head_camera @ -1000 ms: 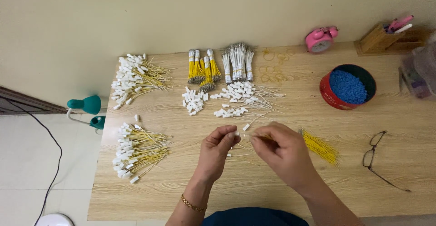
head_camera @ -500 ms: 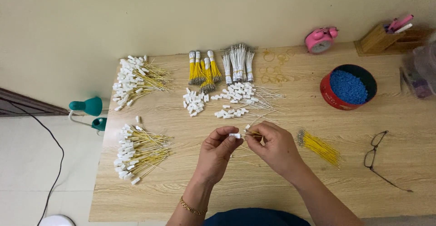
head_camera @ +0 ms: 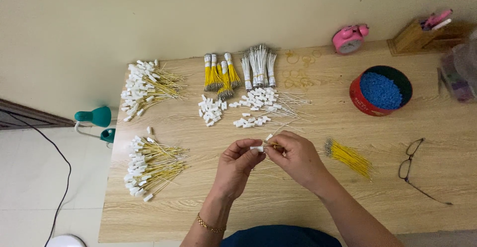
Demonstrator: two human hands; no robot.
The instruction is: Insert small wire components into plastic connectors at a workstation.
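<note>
Both forearms are reaching in from the lower edge and converging at centre, the left hand (head_camera: 237,165) pinching with thumb and forefinger curled, a bracelet circling its wrist, while the right hand (head_camera: 297,158) is meeting it fingertip to fingertip, knuckles up.
</note>
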